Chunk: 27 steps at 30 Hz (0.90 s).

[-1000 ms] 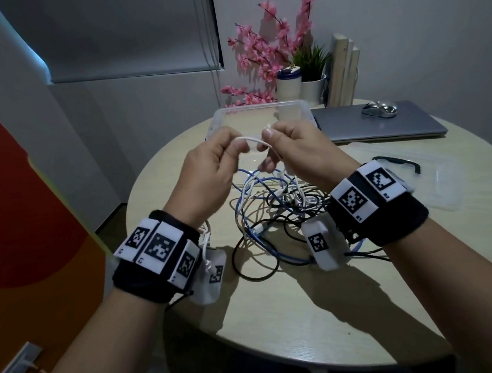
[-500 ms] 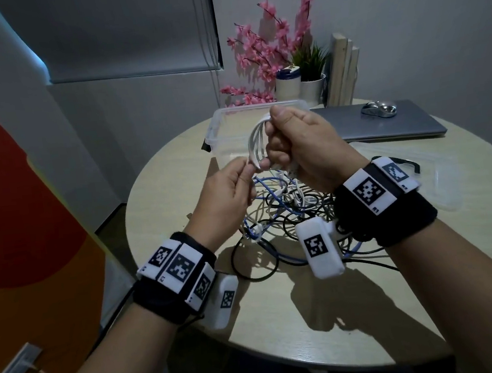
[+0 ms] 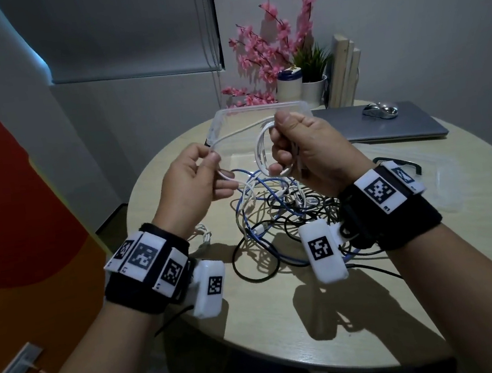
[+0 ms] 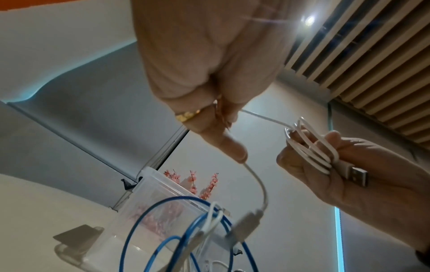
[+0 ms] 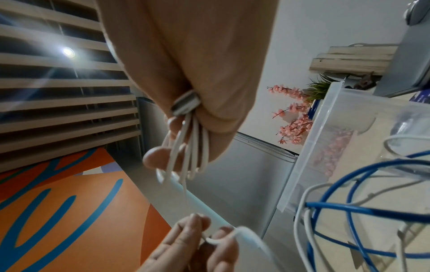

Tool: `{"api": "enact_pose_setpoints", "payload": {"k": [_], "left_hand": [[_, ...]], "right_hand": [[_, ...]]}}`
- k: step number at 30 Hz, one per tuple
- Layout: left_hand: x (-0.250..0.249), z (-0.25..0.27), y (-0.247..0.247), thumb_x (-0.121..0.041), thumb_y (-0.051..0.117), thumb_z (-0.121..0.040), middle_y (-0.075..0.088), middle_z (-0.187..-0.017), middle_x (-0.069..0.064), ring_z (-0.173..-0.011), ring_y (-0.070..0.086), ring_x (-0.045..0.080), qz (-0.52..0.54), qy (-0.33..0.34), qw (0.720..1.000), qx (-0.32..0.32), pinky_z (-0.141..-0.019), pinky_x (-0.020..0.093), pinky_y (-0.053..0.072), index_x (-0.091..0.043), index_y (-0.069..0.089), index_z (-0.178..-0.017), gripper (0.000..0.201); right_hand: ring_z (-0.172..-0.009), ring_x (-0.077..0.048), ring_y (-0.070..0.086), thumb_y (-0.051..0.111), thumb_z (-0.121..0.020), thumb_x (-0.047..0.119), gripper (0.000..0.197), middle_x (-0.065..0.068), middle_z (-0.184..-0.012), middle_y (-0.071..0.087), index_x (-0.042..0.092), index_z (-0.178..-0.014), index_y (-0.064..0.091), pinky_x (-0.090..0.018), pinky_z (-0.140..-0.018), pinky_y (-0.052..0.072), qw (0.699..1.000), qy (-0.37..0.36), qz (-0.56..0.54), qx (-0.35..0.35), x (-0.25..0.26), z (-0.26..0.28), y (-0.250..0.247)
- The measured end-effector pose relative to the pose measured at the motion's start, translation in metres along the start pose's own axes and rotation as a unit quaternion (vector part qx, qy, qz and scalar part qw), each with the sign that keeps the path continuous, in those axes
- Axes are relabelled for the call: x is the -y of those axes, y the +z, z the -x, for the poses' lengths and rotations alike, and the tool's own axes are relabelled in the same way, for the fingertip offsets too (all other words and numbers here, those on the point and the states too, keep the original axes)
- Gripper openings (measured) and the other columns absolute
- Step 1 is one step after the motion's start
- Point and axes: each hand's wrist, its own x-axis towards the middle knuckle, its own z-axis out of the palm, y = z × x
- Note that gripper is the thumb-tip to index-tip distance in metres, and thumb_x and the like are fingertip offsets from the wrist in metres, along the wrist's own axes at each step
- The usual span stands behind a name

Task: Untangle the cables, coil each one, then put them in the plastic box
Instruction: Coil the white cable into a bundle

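right hand (image 3: 305,152) at frame centre grips white usb cable (image 3: 261,154) loops; left hand (image 3: 195,183) now drawn left, pinching free tail; another wrap due; plastic box (image 3: 221,118) behind, tangle (image 3: 272,211) below

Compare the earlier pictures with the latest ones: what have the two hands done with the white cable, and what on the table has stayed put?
The right hand has gathered the white cable into several loops and grips them. The left hand dropped low half a second ago, then came back up and to the left, and now pinches the free end, which runs across to the loops. The tangle, box and laptop have not moved.
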Motion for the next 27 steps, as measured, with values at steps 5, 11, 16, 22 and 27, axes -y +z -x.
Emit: {"api": "enact_pose_setpoints", "payload": {"k": [5,11,16,22,27], "left_hand": [[-0.008,-0.002,0.006,-0.017,0.039,-0.103,0.068,-0.079,0.016,-0.064,0.071,0.02,0.108,-0.002,0.993,-0.044,-0.052,0.022,0.055,-0.018,0.046,-0.087,0.018],[-0.01,0.002,0.012,-0.012,0.039,-0.102,0.067,-0.086,0.018,-0.069,0.072,0.019,0.229,-0.043,0.972,-0.043,-0.057,0.019,0.056,-0.01,0.043,-0.091,0.012],[-0.011,0.005,0.011,-0.013,0.038,-0.102,0.069,-0.083,0.017,-0.069,0.072,0.019,0.285,-0.079,0.955,-0.024,-0.06,0.021,0.058,-0.008,0.043,-0.091,0.013],[-0.011,0.009,0.016,-0.015,0.036,-0.103,0.072,-0.076,0.01,-0.067,0.071,0.019,0.222,-0.092,0.971,0.007,-0.065,0.025,0.058,-0.009,0.046,-0.095,0.015],[-0.001,0.007,0.015,-0.028,0.052,-0.097,0.059,-0.104,-0.002,-0.088,0.061,0.01,-0.039,-0.014,0.995,-0.09,-0.073,0.029,0.054,-0.027,0.043,-0.115,0.021]], "right_hand": [[-0.051,-0.009,0.038,0.042,-0.1,0.024,0.03,0.001,-0.066,0.044,0.011,-0.074,0.048,-0.024,-0.044,0.046,0.999,0.032,0.025,0.009,-0.005,0.002,0.002],[-0.051,-0.01,0.037,0.043,-0.1,0.023,0.03,0.003,-0.065,0.048,0.011,-0.073,0.048,-0.023,-0.043,0.045,0.998,0.056,0.031,0.002,-0.017,0.002,0.007],[-0.046,-0.011,0.04,0.041,-0.101,0.023,0.031,-0.002,-0.064,0.049,0.009,-0.075,0.049,-0.024,-0.044,0.047,0.996,0.064,0.045,0.034,-0.019,0.0,0.002],[-0.039,-0.009,0.041,0.041,-0.101,0.022,0.032,-0.006,-0.055,0.051,0.009,-0.073,0.048,-0.021,-0.041,0.045,0.996,0.054,0.063,0.028,-0.019,-0.004,0.004],[-0.036,-0.01,0.042,0.04,-0.102,0.022,0.032,-0.006,-0.053,0.051,0.009,-0.073,0.047,-0.02,-0.039,0.043,0.997,0.037,0.07,-0.011,-0.022,-0.006,0.006]]}}
